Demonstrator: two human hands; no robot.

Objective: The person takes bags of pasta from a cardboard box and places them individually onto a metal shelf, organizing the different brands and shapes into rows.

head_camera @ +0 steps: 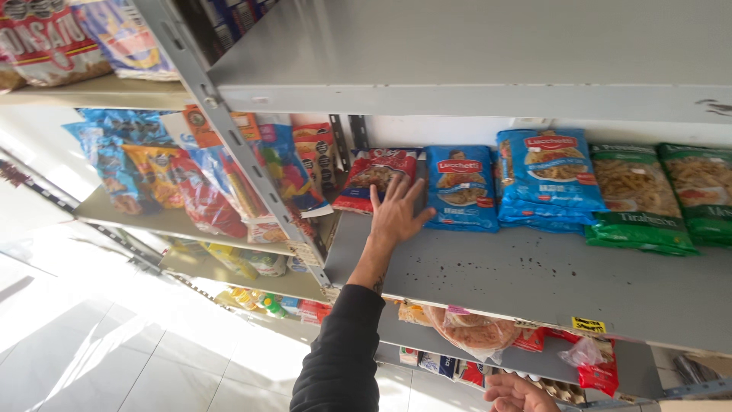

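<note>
left hand (396, 214) grip open, touching red pasta bag (375, 177) | right hand (518, 394) unclear

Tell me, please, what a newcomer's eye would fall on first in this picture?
Probably the left hand, stretched out with fingers spread against a red pasta bag at the back of the grey metal shelf. Beside it to the right lie blue bags and green bags. The right hand shows only at the bottom edge.
</note>
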